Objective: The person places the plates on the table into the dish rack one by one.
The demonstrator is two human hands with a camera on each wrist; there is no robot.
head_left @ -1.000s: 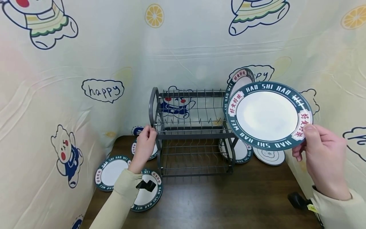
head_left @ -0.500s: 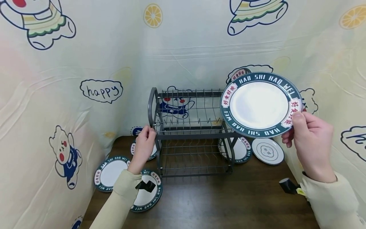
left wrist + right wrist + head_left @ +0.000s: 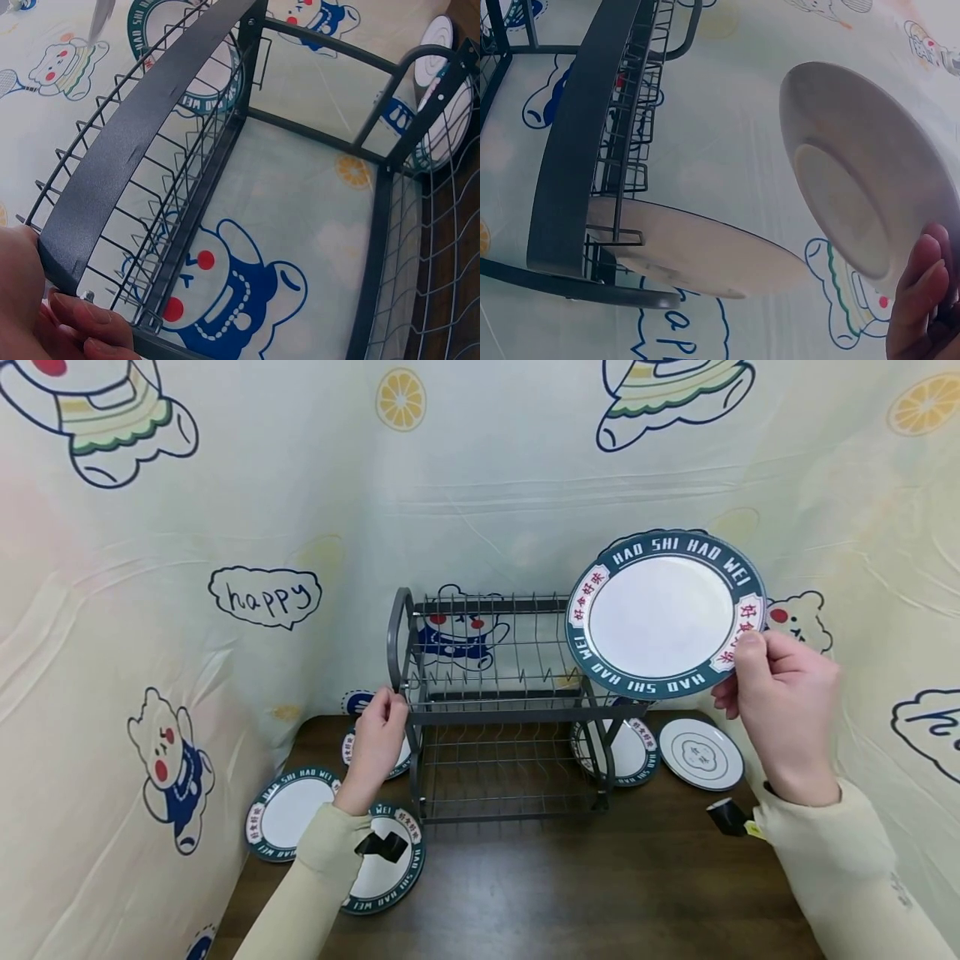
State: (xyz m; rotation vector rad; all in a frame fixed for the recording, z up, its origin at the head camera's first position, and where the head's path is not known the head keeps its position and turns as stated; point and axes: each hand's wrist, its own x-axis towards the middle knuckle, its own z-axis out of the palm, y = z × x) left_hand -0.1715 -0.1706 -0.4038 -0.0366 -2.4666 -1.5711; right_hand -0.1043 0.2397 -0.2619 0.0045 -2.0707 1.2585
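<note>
A white plate (image 3: pixel 660 618) with a green lettered rim is pinched at its right edge by my right hand (image 3: pixel 787 710). It is tilted, face toward me, above the right end of a black two-tier dish rack (image 3: pixel 510 717). The right wrist view shows its pale underside. Another plate (image 3: pixel 697 247) stands in the end slots of the rack's upper tier; in the head view the held plate hides it. My left hand (image 3: pixel 381 735) grips the front left corner of the upper tier, fingers (image 3: pixel 97 319) curled at the end of the flat bar (image 3: pixel 142 142).
Green-rimmed plates lie on the brown table (image 3: pixel 525 885): one plate (image 3: pixel 292 814) at the left, another plate (image 3: pixel 393 868) partly under the left forearm, others behind the rack. An upturned plate (image 3: pixel 701 753) lies at the back right. A printed curtain (image 3: pixel 480 485) encloses the table.
My right hand has carried its plate left and upward, over the rack's right end, now covering the plate standing there. The left hand has stayed on the rack.
</note>
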